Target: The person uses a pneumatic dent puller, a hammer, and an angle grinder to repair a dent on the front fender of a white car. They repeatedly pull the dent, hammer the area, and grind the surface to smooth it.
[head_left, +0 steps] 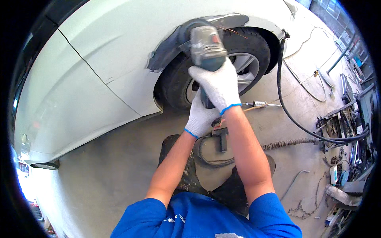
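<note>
Both my hands, in white knit gloves with blue cuffs, are closed on an angle grinder [207,44] with a grey head and dark green body. My right hand [220,84] wraps the body just behind the head. Lower down, my left hand [199,118] grips the rear part, which the hands largely hide. The grinder's head is against the dark, sanded wheel arch [168,48] of a white car's rear panel [119,47]. Thin orange sparks [236,31] fly off to the right. Below the arch sits the tire [174,83] with a silver alloy wheel [248,65].
A black cable [279,79] clamped at the bumper edge hangs down to the right. On the floor lie a slim metal tool [260,104], a hose [289,142] and a black piece with a cable [222,141]. Metal stands and parts [337,123] crowd the right side.
</note>
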`<state>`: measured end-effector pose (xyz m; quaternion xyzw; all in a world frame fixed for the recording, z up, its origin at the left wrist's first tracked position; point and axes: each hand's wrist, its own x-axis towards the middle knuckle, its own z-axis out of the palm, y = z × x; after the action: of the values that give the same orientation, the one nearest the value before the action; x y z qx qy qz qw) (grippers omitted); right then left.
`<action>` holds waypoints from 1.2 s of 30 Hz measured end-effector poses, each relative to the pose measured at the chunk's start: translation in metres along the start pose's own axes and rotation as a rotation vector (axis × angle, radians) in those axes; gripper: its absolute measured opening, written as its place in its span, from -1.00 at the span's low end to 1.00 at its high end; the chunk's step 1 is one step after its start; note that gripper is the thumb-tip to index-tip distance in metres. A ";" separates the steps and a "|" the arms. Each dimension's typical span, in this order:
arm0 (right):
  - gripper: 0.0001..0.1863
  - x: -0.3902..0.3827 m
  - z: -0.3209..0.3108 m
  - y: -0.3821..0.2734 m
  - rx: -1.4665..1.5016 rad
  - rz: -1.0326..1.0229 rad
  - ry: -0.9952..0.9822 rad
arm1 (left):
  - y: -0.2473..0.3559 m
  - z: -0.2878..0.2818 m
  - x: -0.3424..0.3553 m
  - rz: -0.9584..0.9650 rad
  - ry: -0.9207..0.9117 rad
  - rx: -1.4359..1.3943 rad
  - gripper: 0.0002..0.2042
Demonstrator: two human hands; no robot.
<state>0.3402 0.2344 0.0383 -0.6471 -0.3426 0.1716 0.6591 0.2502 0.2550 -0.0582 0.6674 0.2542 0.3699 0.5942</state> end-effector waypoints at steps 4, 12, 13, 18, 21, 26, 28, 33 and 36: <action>-0.44 -0.004 0.003 0.013 0.034 -0.011 -0.021 | -0.011 -0.005 -0.002 -0.108 -0.043 -0.068 -0.18; -0.40 -0.007 0.013 0.012 -0.003 -0.006 0.003 | -0.001 -0.019 0.001 -0.147 -0.065 0.059 -0.27; -0.39 -0.011 0.016 0.009 0.009 -0.018 -0.012 | -0.009 -0.019 -0.001 -0.110 -0.007 0.055 -0.27; -0.35 -0.017 0.023 0.013 -0.065 -0.002 -0.081 | -0.028 -0.023 -0.008 -0.155 0.044 0.006 -0.27; -0.36 -0.006 0.017 0.016 -0.035 -0.022 -0.027 | -0.009 -0.017 -0.003 -0.187 0.012 -0.071 -0.28; -0.38 -0.025 0.032 0.004 -0.173 0.026 -0.152 | -0.042 -0.023 -0.015 -0.123 0.182 -0.259 -0.36; -0.38 -0.020 0.030 0.003 -0.138 -0.013 -0.111 | -0.032 -0.021 -0.009 -0.086 0.138 -0.211 -0.34; -0.43 -0.001 0.017 0.005 0.030 -0.053 -0.001 | -0.002 -0.016 0.012 -0.144 -0.069 0.044 -0.31; -0.41 -0.018 0.032 0.000 -0.206 -0.038 -0.086 | -0.043 -0.021 0.001 -0.048 0.091 -0.156 -0.43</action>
<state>0.3062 0.2458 0.0314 -0.6969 -0.3985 0.1505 0.5770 0.2383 0.2755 -0.1001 0.5954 0.2673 0.4044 0.6408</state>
